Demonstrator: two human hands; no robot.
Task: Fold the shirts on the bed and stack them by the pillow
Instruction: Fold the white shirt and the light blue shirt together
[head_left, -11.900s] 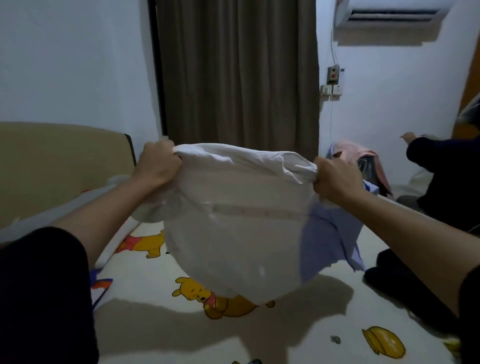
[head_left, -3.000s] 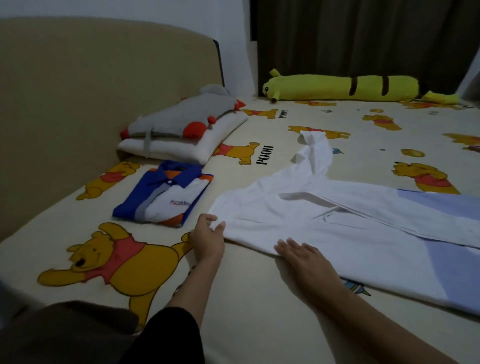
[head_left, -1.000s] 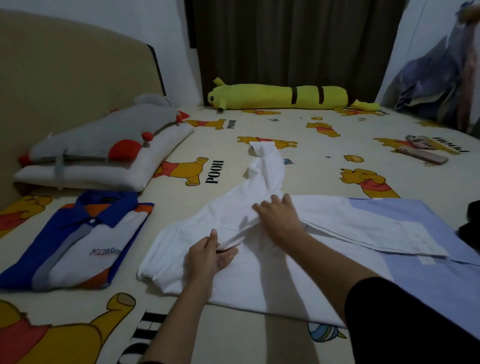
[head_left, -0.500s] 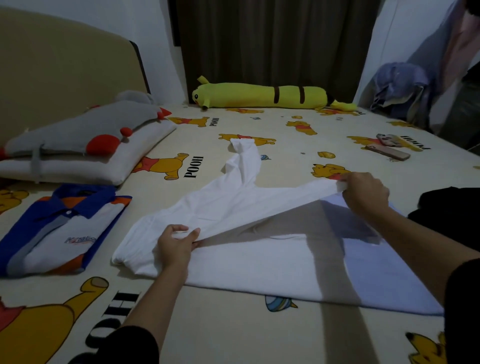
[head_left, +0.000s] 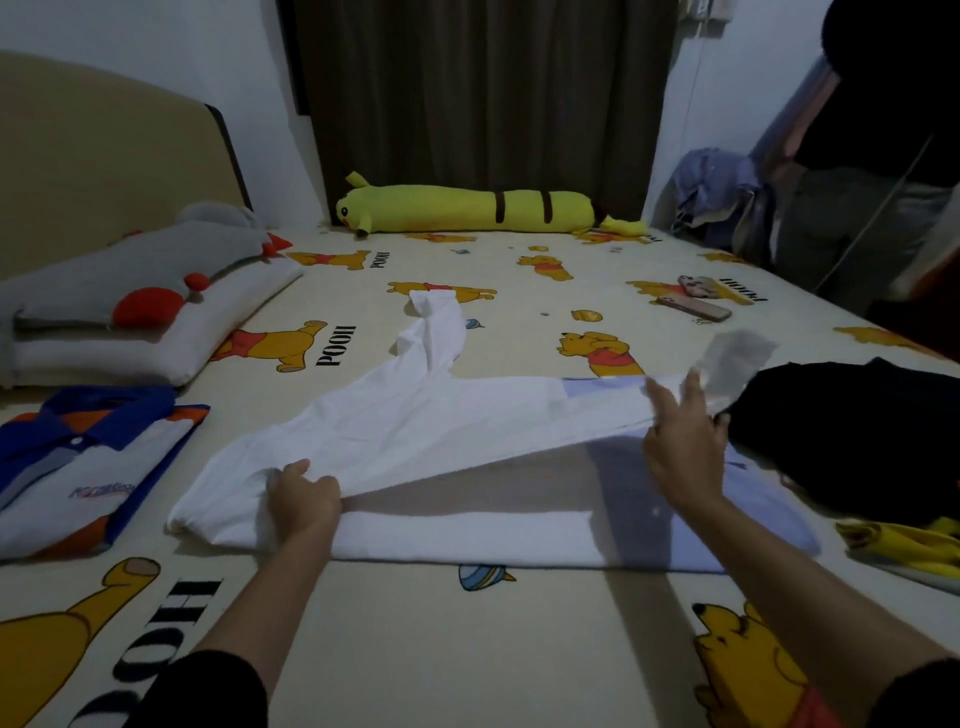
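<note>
One white shirt (head_left: 415, 431) lies spread across the bed (head_left: 467, 649), its long axis running left to right, with the collar end at the left and a pale blue hem panel at the right. Its sleeve (head_left: 434, 332) points away, up the bed toward the curtain (head_left: 483, 98). The upper front layer is lifted off the lower one along the near edge, leaving a shadowed gap between them.

The left hand (head_left: 304, 501) sits at the shirt's left end, fingers curled round a bunch of the white cloth. The right hand (head_left: 683, 447) is at the right end, under the raised layer's edge, with fingers straight and spread; whether the thumb pinches the cloth I cannot tell. The shirt stretches between the two hands.

A folded blue, white and orange shirt (head_left: 83, 462) lies to the left, just in front of the pillow (head_left: 150, 332), which carries a grey cushion (head_left: 130, 270). A black garment (head_left: 857, 431) lies just right of the right hand, with a yellow garment (head_left: 914, 551) nearer. A long yellow plush (head_left: 467, 210) lies at the far edge below the curtain, and a phone (head_left: 693, 307) rests on the far right of the cartoon-bear sheet. A tan headboard (head_left: 104, 156) stands at left, and another person (head_left: 883, 156) stands at right.
</note>
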